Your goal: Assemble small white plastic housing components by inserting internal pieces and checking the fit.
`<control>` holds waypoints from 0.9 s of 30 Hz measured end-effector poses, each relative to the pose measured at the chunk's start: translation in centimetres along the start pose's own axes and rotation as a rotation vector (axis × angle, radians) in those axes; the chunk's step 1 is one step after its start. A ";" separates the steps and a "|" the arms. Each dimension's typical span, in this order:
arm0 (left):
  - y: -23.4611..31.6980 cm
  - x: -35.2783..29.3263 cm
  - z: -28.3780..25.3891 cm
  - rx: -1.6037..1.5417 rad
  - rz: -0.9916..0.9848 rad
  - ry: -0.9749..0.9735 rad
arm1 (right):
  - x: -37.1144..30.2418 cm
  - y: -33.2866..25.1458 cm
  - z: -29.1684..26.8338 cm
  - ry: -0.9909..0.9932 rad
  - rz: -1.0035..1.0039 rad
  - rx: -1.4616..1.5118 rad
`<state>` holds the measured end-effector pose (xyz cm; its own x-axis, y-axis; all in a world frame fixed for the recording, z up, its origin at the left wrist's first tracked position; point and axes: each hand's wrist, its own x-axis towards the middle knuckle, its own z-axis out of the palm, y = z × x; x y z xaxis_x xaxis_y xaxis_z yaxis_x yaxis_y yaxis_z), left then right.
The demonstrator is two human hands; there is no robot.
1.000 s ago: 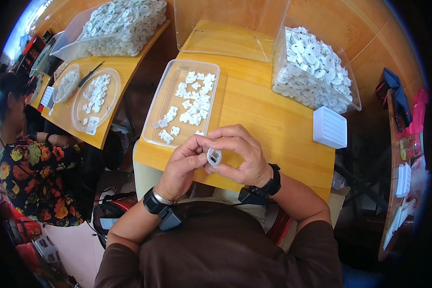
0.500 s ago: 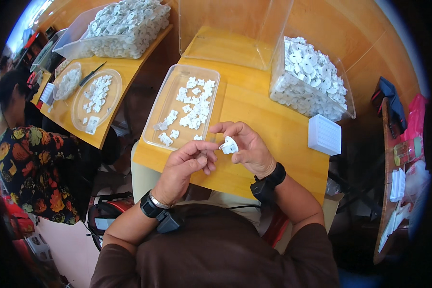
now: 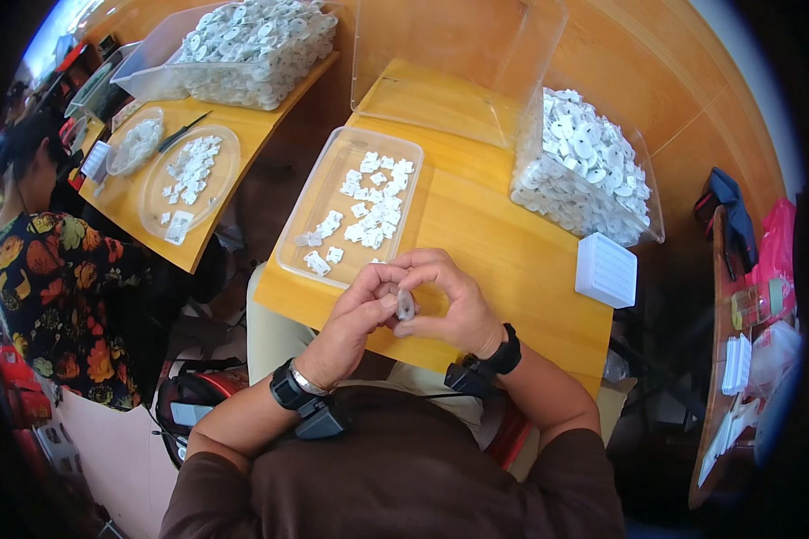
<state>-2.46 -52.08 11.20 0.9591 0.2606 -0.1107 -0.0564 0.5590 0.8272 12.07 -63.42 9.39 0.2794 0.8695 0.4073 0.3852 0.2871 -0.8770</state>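
Note:
Just over the near edge of the yellow table, both my hands meet around a small round white plastic part [image 3: 405, 306]. My left hand [image 3: 354, 313] has its thumb and fingers closed at the part's left side. From the right, my right hand [image 3: 454, 304] curls round it, thumb below and fingers above. The disc is tilted toward edge-on, and my fingers cover some of it. Beyond my left hand lies a shallow clear tray [image 3: 288, 235] with many small white plastic pieces [image 3: 373, 220] spread in it.
A clear bin of round white parts [image 3: 589, 148] stands at the right back, near a white ridged block [image 3: 607, 269]. An upright clear plastic box [image 3: 458, 63] is behind the tray. To the left, a person [image 3: 58, 305] sits by another table with a heaped bin [image 3: 252, 54].
My hands have come closer together, and the round part has turned from face-on toward edge-on, moving slightly left and down. The whole view has shifted a little.

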 end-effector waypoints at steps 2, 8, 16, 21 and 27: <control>-0.3 0.0 -0.1 0.027 -0.017 0.021 | 0.1 -0.8 0.5 0.020 -0.034 -0.127; -1.0 -0.3 -0.5 -0.048 -0.022 0.011 | -0.1 -1.0 0.8 0.089 -0.078 -0.230; -0.7 -1.0 -1.5 -0.078 -0.048 0.036 | -0.1 -1.2 0.7 0.036 -0.108 -0.262; 1.1 -2.3 -2.7 -0.072 0.049 0.067 | 0.2 -0.5 0.1 0.097 -0.097 -0.334; 2.2 -5.1 -5.2 -0.121 0.189 0.205 | 0.8 -1.3 1.7 -0.062 -0.194 -0.591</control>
<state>-8.89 -48.08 10.74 0.8533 0.5153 -0.0798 -0.2733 0.5722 0.7733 10.29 -62.38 10.43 0.1111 0.8507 0.5137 0.8501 0.1864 -0.4924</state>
